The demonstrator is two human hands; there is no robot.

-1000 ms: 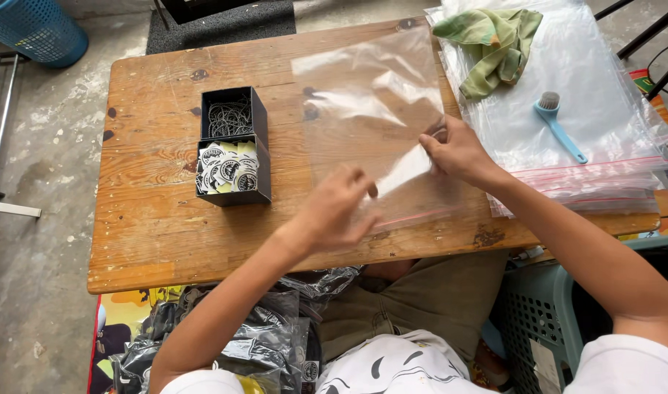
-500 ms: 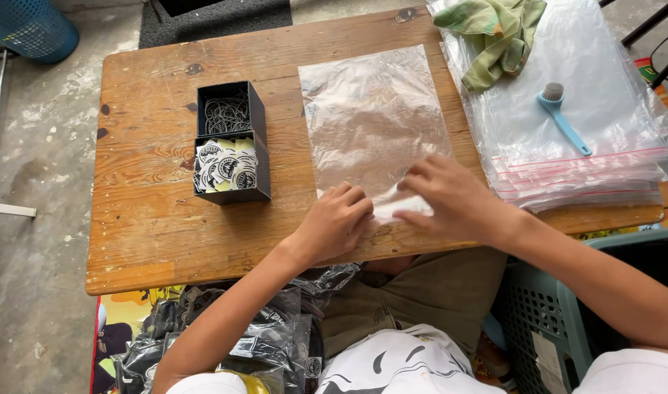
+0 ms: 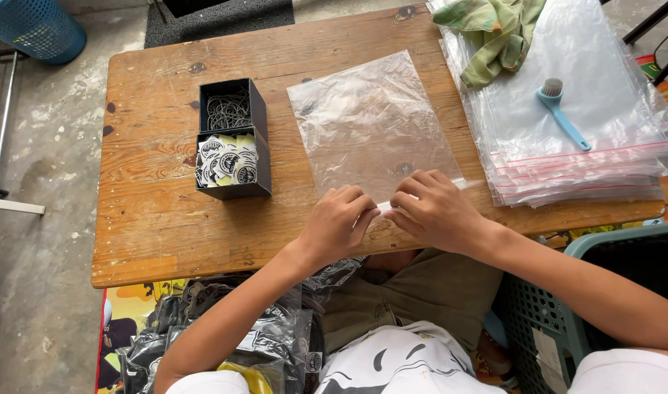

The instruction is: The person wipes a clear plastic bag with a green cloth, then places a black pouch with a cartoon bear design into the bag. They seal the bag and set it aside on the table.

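Observation:
A clear plastic zip bag (image 3: 374, 124) lies flat on the wooden table (image 3: 151, 219). My left hand (image 3: 339, 221) and my right hand (image 3: 430, 210) sit side by side at the bag's near edge, fingertips pinching its opening strip. To the left stands a black two-part box (image 3: 232, 138): the far part holds dark metal rings, the near part round black-and-white printed tags.
A stack of clear zip bags with red strips (image 3: 589, 131) covers the table's right side, with a blue brush (image 3: 562, 111) and a green cloth (image 3: 494, 29) on it. A teal crate (image 3: 567, 321) stands at my right, packed dark items (image 3: 202, 335) at my left, a blue basket (image 3: 35, 29) far left.
The single bag was held lifted and spread a second ago; it now lies flat on the table, and both hands have come together at its near edge.

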